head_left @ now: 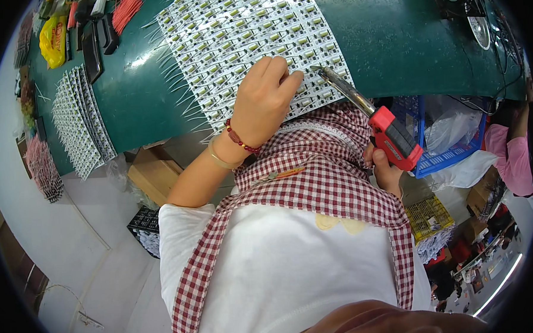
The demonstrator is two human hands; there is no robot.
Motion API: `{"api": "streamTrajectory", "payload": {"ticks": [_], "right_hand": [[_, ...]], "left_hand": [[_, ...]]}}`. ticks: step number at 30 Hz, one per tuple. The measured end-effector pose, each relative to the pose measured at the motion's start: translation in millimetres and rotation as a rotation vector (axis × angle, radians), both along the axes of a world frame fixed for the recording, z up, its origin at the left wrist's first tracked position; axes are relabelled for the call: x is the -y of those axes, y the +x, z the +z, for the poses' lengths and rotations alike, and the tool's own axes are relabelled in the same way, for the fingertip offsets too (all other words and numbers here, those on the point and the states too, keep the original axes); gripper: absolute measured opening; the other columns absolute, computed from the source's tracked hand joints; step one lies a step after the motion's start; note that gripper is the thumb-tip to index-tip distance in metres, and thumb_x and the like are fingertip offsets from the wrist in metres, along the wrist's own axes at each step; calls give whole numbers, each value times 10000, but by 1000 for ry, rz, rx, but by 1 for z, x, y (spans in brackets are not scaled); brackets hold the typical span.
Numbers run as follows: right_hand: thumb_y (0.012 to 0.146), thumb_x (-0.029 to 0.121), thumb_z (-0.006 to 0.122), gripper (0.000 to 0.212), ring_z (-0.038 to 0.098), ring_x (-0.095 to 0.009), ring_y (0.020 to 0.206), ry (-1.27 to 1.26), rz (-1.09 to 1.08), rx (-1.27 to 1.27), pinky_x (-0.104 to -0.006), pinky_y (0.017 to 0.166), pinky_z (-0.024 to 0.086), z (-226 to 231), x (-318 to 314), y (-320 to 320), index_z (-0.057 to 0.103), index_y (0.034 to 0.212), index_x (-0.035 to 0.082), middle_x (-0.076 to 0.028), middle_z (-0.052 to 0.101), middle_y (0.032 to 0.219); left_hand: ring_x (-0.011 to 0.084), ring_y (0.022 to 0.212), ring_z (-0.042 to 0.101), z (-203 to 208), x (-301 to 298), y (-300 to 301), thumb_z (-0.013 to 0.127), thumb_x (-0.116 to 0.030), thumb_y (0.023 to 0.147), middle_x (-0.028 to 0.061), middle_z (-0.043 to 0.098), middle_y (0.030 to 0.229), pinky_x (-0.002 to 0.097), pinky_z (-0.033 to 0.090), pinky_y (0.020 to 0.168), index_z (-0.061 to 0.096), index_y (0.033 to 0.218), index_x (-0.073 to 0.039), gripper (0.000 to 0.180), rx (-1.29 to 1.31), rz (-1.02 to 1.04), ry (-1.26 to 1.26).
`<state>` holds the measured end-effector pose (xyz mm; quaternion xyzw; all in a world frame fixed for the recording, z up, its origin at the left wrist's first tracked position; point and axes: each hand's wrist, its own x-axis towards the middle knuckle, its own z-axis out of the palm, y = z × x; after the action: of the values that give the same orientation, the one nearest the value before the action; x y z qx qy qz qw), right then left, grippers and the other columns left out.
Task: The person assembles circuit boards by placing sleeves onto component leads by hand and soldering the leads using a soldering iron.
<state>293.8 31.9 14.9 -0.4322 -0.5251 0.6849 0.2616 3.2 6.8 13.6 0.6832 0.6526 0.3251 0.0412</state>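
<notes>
Left hand (266,95) curled over circuit sheet (231,43), grasp unclear, right hand (387,172) gripping soldering iron (390,128), blue crate (450,159) beyond

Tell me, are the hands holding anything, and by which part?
The right hand grips a soldering iron by its red handle. Whether the left hand holds anything can't be told.

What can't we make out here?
All in the head view:
Left grip: fingertips hidden by its own knuckles; can't tell whether it pinches anything.
Right grip: partly hidden by the red handle of the soldering iron.
Circuit-board sheet: far end cut off by the top edge.
Iron's tip: too small to tell whether it touches the sheet.
</notes>
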Motion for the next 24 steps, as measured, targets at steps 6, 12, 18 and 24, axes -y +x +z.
{"api": "streamTrajectory", "payload": {"ticks": [6,12,18,24], "right_hand": [[922,190,644,210,531,-109,625,28,47,16,-256,582,446,-5,0,1,587,835,8,-34,569,715],[844,196,724,213,567,-138,652,205,103,168,-291,595,460,-13,-2,6,634,880,7,-50,604,785],[823,188,722,192,616,-187,673,304,169,331,-290,608,474,-9,-2,13,660,884,17,-78,635,811],[825,178,719,166,629,-175,669,145,181,226,-293,612,488,-9,-4,16,666,848,22,-64,652,780]], "left_hand": [[239,691,515,2,-4,-2,607,70,661,85,472,758,341,430,584,665,907,-29,271,-7,-16,-23],[249,693,509,1,-5,-4,602,69,649,88,465,753,348,430,586,658,904,-22,276,13,-34,-26],[250,687,505,2,-9,-7,596,76,673,91,456,740,349,427,580,660,885,-21,242,51,-41,-38],[244,674,502,0,-8,-7,601,82,700,87,453,732,348,423,571,664,874,-26,215,58,-31,-50]]}}
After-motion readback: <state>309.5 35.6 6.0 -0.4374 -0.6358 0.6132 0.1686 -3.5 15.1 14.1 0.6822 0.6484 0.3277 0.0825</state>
